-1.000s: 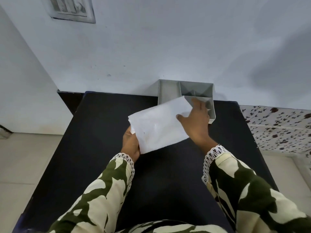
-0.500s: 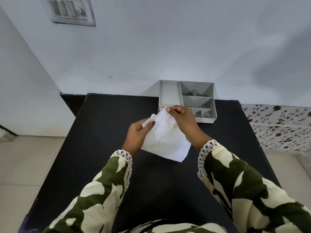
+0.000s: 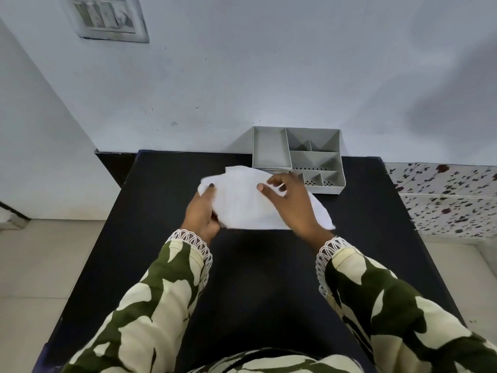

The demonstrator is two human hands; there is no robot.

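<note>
A white cloth lies spread on the black table, just in front of a grey plastic organiser tray with several compartments. My left hand grips the cloth's left edge, thumb on top and fingers underneath. Over the cloth's right half is my right hand, slightly blurred, its fingers spread and straight and its palm down on the fabric. The cloth's far edge reaches the tray's front left corner. All the tray's compartments that I can see hold nothing.
The tray stands against the pale wall at the table's back edge. A switch panel is on the wall at upper left. A floral-patterned surface adjoins the table on the right. Tiled floor lies to the left.
The cloth hung bunched between both hands half a second ago; now it is spread flat on the table. My right hand has let go of its pinch and opened over it.
</note>
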